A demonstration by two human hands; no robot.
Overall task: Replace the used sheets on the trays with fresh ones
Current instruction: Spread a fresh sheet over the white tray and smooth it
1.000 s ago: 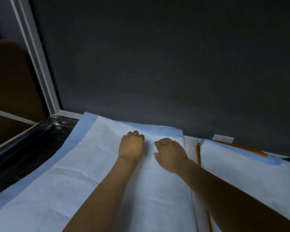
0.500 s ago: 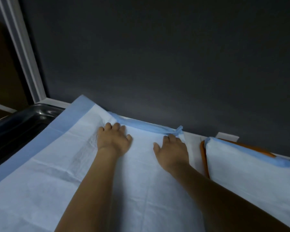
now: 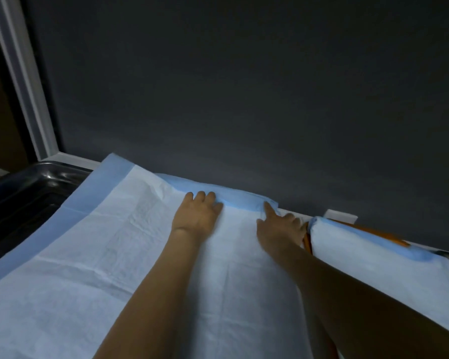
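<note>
Head view — left hand [image 3: 197,215] palm-down on sheet [image 3: 109,244], right hand [image 3: 283,228] pointing.

Dark grey wall [image 3: 244,86] behind; white frame [image 3: 24,81] at left.

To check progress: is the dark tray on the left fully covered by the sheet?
No, the dark tray lies bare beside the blue left edge of the sheet.

Dim, soft-focus view; wide-angle bending at the edges.
</note>
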